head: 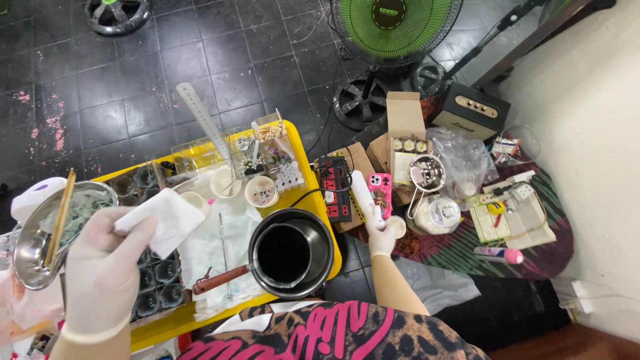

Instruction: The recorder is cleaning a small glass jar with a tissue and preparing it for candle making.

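Holding a folded white tissue (162,218) pinched in its closed grip above the yellow counter (319,193), the left hand (100,267) lay beside the steel bowl (47,233), while the right hand (381,237), well apart rightward, clasped an upright white tool (365,197).

Dark tiled floor (133,80), green fan (393,27), pale wall (587,133), patterned rug (467,250)

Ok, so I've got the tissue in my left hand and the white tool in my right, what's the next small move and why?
Probably bring the right hand back over the yellow table. It grips the white tool out over the floor clutter, while the left hand holds the tissue by the steel bowl, where the dark pot stands.
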